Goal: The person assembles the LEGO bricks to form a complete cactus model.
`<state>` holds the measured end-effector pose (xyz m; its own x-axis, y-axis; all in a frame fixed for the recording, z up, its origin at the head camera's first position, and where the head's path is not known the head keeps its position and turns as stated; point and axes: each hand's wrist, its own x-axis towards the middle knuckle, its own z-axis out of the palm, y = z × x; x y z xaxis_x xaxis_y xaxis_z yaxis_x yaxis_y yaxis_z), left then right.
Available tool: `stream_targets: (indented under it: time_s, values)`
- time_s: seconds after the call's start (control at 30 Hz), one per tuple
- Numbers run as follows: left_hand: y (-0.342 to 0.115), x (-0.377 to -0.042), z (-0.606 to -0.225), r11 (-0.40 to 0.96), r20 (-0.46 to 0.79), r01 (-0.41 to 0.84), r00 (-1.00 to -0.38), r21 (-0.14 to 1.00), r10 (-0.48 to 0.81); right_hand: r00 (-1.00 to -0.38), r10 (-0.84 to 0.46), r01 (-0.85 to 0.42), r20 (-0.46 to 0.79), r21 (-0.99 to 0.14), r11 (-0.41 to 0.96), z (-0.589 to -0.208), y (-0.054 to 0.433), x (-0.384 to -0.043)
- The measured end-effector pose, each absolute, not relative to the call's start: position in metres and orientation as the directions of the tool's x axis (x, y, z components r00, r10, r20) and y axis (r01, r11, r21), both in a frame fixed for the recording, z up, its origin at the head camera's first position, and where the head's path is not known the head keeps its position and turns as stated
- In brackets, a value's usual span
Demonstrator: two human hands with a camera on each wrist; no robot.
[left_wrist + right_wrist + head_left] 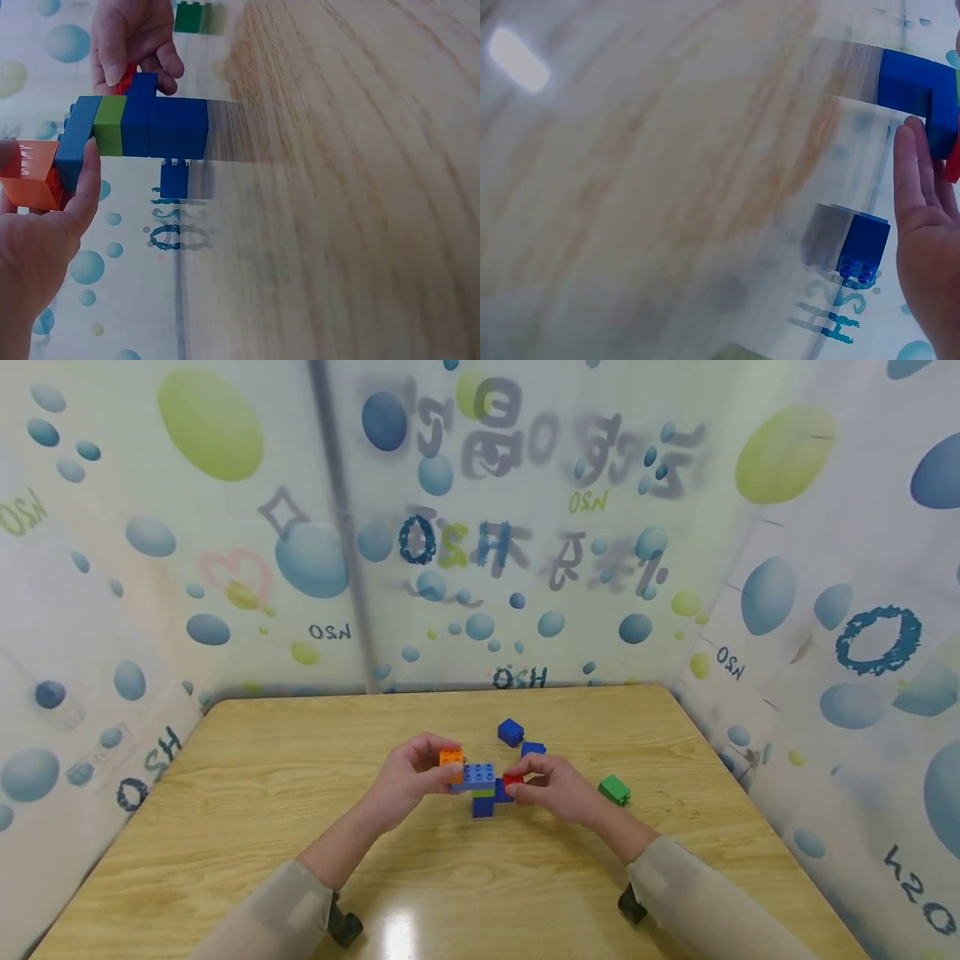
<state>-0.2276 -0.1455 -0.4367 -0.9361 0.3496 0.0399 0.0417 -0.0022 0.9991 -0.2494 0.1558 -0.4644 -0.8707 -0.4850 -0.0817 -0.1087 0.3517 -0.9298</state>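
A built stack of toy bricks stands on the table. From the bottom it shows a dark blue brick [178, 127], a longer dark blue brick [501, 793] jutting right, a lime green brick [109, 126] and a lighter blue brick [478, 774] on top. My left hand [405, 779] pinches an orange brick [451, 758] at the lighter blue brick's left end, with a finger along that blue brick. My right hand [561, 788] holds a red brick [513, 779] between thumb and fingers, at the jutting brick's right end. The red brick is partly hidden by the fingers.
Two loose blue bricks [511, 732] lie behind the stack, the nearer one partly hidden by my right hand. A green brick [615, 789] lies right of that hand. The wooden table [300, 735] meets a patterned curtain [480, 643] at its back edge.
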Motion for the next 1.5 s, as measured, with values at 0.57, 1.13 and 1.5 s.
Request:
stream_targets:
  time_s: [0.57, 1.13, 1.5]
  values:
    - [-0.1455, -0.2264, -0.4378, -0.007, 0.025, 0.024, -0.939, 1.000, 0.343, -0.859, -0.496, -0.020, -0.129, -0.959, 0.283, -0.4634, 0.1528, -0.2482]
    - [-0.1427, -0.2244, -0.4451, -0.060, 0.031, 0.015, -0.957, 0.998, 0.289, -0.858, -0.495, -0.005, -0.140, -0.960, 0.281, -0.4621, 0.1498, -0.2491]
    - [-0.1398, -0.2225, -0.4406, -0.052, 0.036, 0.023, -0.962, 0.998, 0.271, -0.857, -0.498, -0.013, -0.132, -0.961, 0.276, -0.4583, 0.1522, -0.2477]
